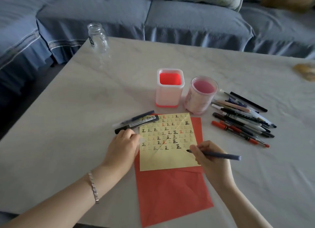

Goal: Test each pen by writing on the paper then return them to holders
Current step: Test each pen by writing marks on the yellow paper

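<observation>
While the right hand [211, 161] grips a pen [223, 155], the pale table [68, 125] fronts a sofa [187, 20].

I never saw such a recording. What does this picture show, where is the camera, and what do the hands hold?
No machine here: a person works with bare hands, filmed by one camera worn on the head, looking down. The right hand grips a blue-grey pen, its tip at the yellow paper, which bears rows of test marks and lies on a red sheet. The left hand rests at the paper's left edge; whether it holds anything, I cannot tell. On the table stand a square holder and a round holder, both without pens. A pile of pens lies right of them, two more pens left of the paper.
</observation>
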A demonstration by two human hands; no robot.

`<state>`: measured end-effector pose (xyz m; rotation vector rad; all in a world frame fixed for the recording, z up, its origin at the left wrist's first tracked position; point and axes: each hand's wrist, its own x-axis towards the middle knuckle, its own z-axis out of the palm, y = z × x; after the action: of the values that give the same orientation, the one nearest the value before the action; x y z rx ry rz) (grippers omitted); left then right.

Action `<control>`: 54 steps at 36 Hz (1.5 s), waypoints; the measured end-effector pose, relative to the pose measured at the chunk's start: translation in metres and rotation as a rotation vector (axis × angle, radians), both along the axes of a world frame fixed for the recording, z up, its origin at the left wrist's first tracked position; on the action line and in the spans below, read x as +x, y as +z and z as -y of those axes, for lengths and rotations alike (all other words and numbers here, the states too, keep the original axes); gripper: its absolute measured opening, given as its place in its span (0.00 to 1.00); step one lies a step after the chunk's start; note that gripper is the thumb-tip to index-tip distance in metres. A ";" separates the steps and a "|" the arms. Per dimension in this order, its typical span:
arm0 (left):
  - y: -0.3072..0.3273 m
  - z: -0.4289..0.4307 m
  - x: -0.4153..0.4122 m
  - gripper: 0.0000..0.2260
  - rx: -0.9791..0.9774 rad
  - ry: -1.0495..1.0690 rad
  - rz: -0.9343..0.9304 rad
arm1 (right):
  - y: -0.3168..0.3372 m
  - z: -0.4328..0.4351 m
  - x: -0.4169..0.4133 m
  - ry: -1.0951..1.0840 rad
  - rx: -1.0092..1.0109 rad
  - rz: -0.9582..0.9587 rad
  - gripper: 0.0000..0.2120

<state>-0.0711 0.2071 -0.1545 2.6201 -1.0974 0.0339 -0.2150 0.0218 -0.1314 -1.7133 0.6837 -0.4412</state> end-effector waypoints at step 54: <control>0.034 0.055 -0.038 0.06 -0.193 0.020 -0.463 | 0.020 0.083 0.004 0.235 -0.570 -0.362 0.08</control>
<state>-0.1087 0.1516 -0.1208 2.3012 -0.8551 -0.4195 -0.2108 -0.0616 -0.1118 -2.4218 0.6346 -0.1622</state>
